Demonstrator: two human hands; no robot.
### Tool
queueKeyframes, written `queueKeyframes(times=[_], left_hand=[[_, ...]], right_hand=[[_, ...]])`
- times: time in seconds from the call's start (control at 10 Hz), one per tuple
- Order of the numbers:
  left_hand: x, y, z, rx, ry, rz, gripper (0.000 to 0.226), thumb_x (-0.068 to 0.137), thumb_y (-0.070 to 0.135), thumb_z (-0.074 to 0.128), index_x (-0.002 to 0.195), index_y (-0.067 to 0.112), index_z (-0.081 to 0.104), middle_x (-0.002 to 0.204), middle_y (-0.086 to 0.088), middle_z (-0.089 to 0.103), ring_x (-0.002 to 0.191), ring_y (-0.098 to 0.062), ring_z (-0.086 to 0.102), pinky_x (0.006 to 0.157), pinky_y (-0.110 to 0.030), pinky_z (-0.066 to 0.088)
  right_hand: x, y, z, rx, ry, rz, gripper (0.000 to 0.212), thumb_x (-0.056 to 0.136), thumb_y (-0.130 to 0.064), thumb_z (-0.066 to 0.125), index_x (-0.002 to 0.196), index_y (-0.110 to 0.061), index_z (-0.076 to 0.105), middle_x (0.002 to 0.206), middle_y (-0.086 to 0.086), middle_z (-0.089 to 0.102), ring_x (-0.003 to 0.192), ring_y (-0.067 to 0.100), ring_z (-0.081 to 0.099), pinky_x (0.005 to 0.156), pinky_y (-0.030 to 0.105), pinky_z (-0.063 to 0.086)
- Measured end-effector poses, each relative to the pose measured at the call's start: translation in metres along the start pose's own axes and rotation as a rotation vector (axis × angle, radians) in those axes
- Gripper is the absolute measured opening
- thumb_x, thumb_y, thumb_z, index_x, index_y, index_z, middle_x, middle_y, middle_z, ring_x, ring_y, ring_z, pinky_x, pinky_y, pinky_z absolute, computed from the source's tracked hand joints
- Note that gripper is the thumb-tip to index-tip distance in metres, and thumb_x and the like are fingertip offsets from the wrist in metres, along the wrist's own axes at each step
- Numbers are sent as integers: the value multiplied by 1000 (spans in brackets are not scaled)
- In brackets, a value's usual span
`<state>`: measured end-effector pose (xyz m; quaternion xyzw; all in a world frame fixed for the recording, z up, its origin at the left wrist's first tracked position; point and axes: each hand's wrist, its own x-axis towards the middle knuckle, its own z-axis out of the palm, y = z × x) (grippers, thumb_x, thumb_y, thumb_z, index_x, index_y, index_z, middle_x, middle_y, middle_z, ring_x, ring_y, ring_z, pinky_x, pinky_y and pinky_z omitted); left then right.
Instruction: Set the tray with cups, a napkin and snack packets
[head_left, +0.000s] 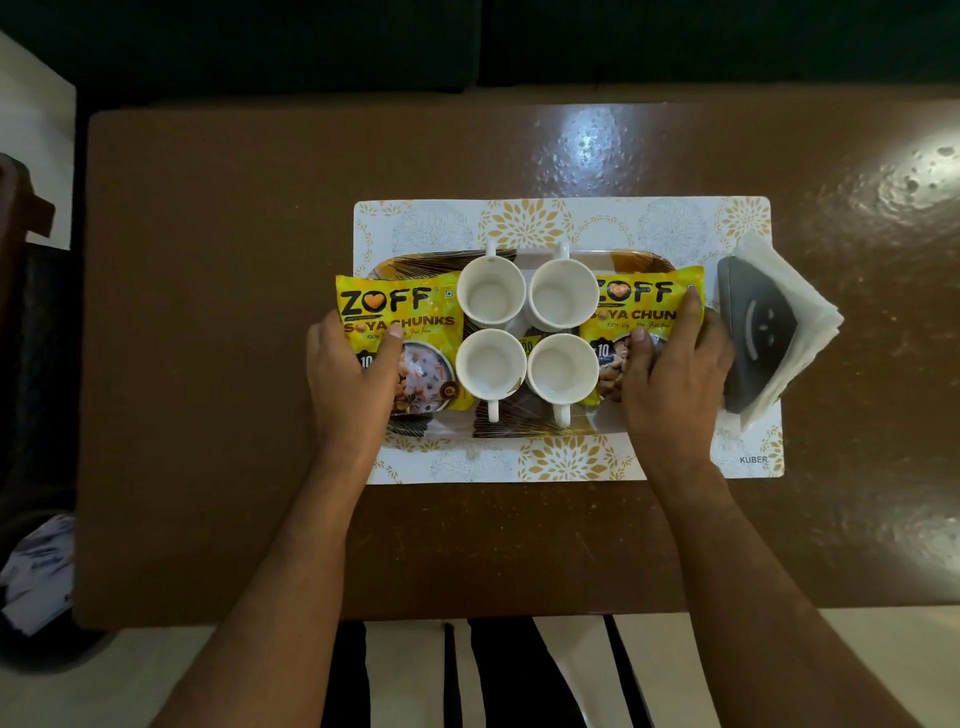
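A patterned tray (530, 428) lies on a white and gold placemat (524, 221). Several white cups (491, 297) stand in a square block at the tray's middle, all empty. A yellow soya chunks packet (400, 312) lies on the tray's left end, and my left hand (350, 374) grips its lower left part, thumb on top. A second yellow packet (644, 306) lies on the right end, where my right hand (675, 374) holds it with fingers spread over its right side. A dark holder with white napkins (763, 332) stands just right of the tray, off it.
The brown table (234, 364) extends widely to the left and front of the placemat. A dark sofa (467, 41) runs along the far edge. Crumpled paper or cloth (36, 566) lies on the floor at the left.
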<state>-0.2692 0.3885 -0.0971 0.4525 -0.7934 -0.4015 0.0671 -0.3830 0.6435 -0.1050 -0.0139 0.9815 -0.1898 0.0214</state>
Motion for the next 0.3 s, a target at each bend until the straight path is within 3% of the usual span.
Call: queueKeyframes(times=[0.1, 0.2, 0.3], left_hand=[[-2, 2, -1, 9, -1, 4, 41, 97, 40, 69, 130, 17, 62, 120, 3, 53, 107, -12, 53, 87, -26, 40], [-1, 4, -3, 36, -1, 1, 51, 98, 38, 68, 141, 15, 54, 130, -2, 52, 115, -14, 52, 95, -34, 44], [-4, 13, -9, 108, 56, 37, 66, 100, 34, 64, 156, 10, 39, 148, -9, 46, 138, -24, 48, 115, -45, 39]], right_hand=[[-1, -1, -1, -3, 2, -7, 60, 109, -30, 48, 160, -3, 30, 152, 28, 43, 141, 44, 40, 117, 54, 33], [0, 1, 0, -19, -12, -9, 60, 110, -32, 47, 160, -4, 30, 153, 28, 41, 142, 44, 39, 117, 55, 34], [1, -6, -10, -58, -5, -25, 59, 111, -35, 43, 159, -4, 30, 157, 29, 37, 144, 45, 37, 117, 56, 33]])
